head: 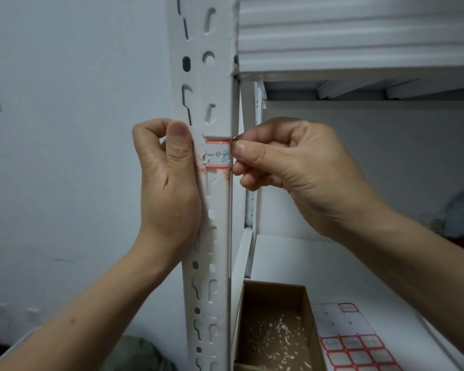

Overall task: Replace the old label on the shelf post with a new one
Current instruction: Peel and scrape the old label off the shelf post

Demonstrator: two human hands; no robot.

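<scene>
The old label [218,154] looks thin and tear-prone (left end ragged). The right hand [292,167] pinches its right edge; the left hand [166,180], fingers curled, braces the shelf post [219,250].

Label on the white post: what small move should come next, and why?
Probably a slow pull of the label across the post, toward the left hand resting against it. The right hand pinches the label's right edge, yet most of it sticks flat and its left end is already torn.
</scene>
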